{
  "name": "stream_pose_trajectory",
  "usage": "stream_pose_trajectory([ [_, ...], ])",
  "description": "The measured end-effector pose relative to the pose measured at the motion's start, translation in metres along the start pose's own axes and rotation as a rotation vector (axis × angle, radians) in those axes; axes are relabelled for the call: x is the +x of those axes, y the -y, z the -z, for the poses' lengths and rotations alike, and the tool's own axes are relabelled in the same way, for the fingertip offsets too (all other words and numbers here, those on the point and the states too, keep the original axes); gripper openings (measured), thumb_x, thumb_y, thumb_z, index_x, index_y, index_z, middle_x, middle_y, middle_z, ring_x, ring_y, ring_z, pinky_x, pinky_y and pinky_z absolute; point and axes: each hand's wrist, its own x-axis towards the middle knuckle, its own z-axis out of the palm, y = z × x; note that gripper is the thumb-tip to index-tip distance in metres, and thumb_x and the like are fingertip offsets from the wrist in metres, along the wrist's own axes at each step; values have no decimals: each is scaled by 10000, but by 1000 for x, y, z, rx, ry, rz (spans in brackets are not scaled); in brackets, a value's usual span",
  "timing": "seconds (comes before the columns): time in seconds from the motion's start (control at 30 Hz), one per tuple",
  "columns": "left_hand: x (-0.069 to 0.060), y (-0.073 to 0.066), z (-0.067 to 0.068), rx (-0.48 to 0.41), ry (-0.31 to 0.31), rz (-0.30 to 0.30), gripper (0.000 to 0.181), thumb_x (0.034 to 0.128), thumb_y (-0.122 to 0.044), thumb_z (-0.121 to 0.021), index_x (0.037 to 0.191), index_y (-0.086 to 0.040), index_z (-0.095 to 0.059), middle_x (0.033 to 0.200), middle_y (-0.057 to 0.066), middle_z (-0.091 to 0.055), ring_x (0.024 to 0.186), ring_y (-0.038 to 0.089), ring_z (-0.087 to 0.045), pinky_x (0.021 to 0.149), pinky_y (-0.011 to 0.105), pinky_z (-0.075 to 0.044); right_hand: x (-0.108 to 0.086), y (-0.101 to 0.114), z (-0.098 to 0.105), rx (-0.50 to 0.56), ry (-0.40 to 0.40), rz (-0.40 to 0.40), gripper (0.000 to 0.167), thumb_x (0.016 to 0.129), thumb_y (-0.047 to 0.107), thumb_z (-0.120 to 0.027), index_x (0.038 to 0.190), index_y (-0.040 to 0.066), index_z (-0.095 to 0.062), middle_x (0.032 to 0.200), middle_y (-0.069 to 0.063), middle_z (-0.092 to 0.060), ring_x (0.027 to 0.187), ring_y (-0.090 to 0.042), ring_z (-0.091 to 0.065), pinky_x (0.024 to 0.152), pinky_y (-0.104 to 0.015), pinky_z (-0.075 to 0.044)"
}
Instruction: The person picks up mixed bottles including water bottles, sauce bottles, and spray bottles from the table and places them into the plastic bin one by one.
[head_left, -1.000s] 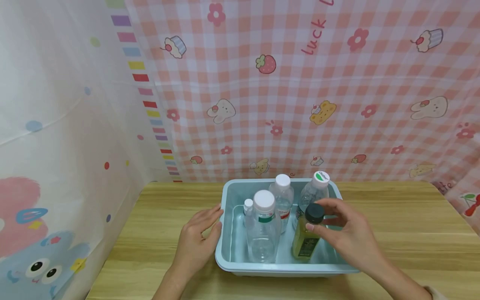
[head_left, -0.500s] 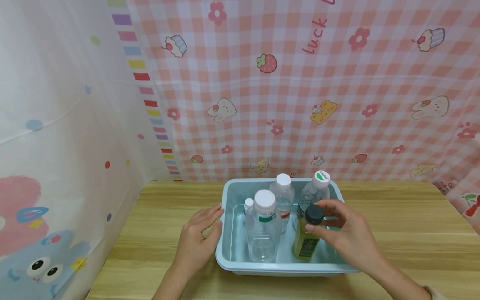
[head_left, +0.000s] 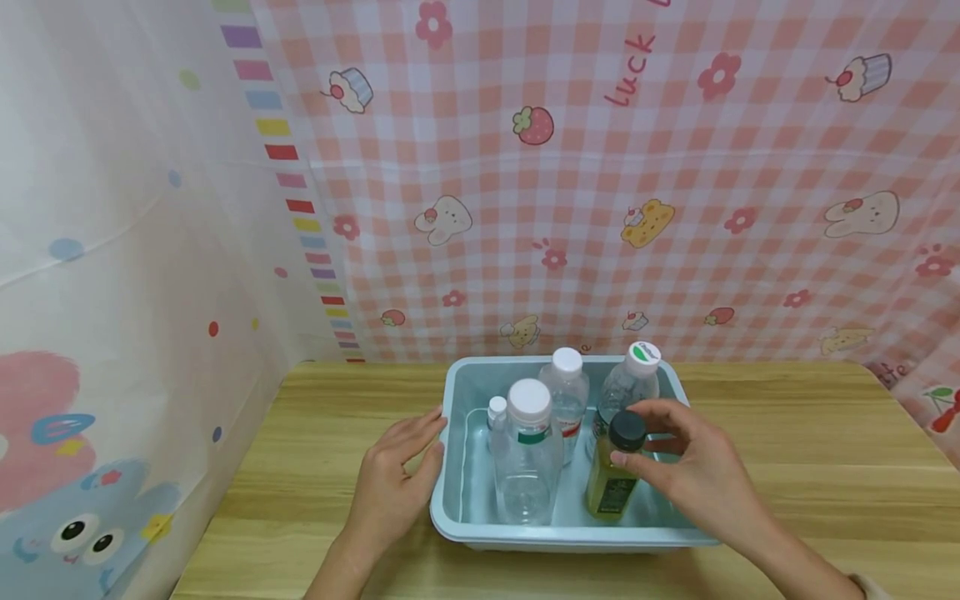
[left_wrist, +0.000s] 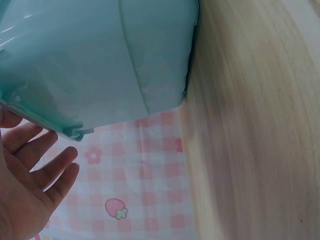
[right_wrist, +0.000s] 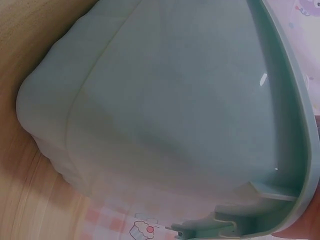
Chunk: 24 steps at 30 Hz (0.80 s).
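Observation:
A light blue plastic bin (head_left: 570,536) stands on the table, holding several bottles. Inside it, near the front right, my right hand (head_left: 705,471) pinches a small bottle of yellow-green liquid (head_left: 611,493) by its black cap and neck. That bottle stands slightly tilted; whether its base touches the bin floor I cannot tell. My left hand (head_left: 397,475) rests against the bin's left rim with loosely extended fingers. In the left wrist view the left hand (left_wrist: 25,192) lies along the rim, beside the bin's outer wall (left_wrist: 90,65). Bin wall (right_wrist: 175,100) fills most of the right wrist view.
A large clear white-capped bottle (head_left: 527,475) stands at the bin's front left, partly covering a small white-capped bottle (head_left: 496,412). Two more clear bottles stand behind, one with a white cap (head_left: 566,361), one with a printed cap (head_left: 643,356). A checked curtain (head_left: 480,183) hangs behind the wooden table (head_left: 810,467).
Almost nothing differs. The green bottle has shifted very slightly within the bin, still pinched by my right hand; the left hand stays at the rim.

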Motion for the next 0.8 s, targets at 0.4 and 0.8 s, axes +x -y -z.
stream_pose_trajectory([
  [0.4, 0, -2, 1, 0, 8, 8, 316, 870, 35, -741, 1182, 6, -782, 1289, 74, -730, 1159, 282, -699, 925, 543, -595, -3, -2, 3, 2, 1, 23, 453, 797, 126, -928, 1192, 108, -707, 1038, 15, -741, 923, -114, -703, 801, -293, -616],
  [0.8, 2, -5, -4, 9, 9, -8, 312, 864, 34, -743, 1173, 15, -782, 1271, 110, -736, 1151, 297, -704, 917, 544, -599, -7, -8, 8, -23, 6, 46, 517, 794, 130, -930, 1254, 98, -697, 1093, 10, -740, 955, -48, -673, 800, -254, -603],
])
